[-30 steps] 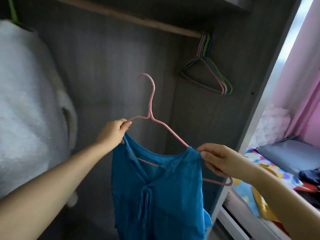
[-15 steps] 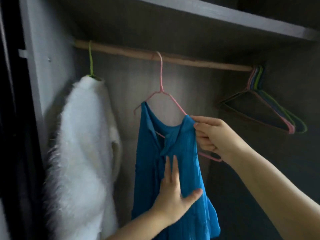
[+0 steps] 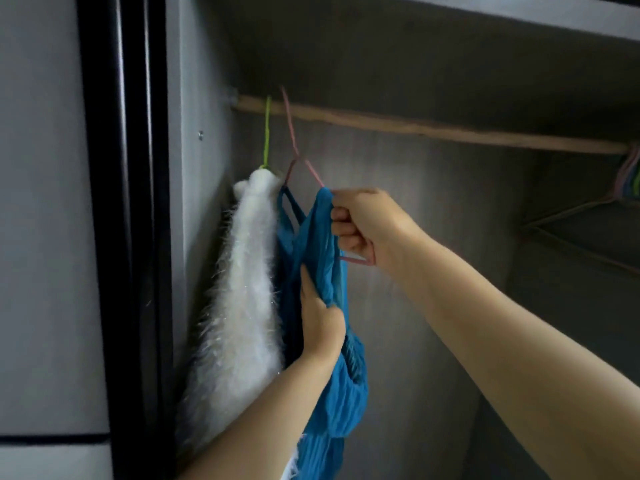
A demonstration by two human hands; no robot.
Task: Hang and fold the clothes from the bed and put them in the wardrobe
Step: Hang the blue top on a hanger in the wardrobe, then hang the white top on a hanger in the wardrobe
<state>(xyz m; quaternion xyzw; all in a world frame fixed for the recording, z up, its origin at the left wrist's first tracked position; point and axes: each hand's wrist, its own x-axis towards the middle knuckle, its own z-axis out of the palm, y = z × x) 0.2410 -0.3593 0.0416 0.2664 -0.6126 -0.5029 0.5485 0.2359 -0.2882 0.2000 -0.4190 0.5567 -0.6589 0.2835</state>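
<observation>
A blue top hangs on a pink hanger hooked over the wooden rail inside the wardrobe. It sits close against a fluffy white garment on a green hanger at the rail's left end. My right hand grips the hanger's right arm together with the top's shoulder. My left hand is lower down, its fingers curled into the blue fabric at the front.
Several spare coloured hangers hang at the rail's right end. A shelf board runs above the rail. The wardrobe's dark door frame stands at the left, with a pale panel beside it.
The blue top on its hanger slid left along the rail until it met the white garment. My left hand went from lying flat on the fabric to gripping it.
</observation>
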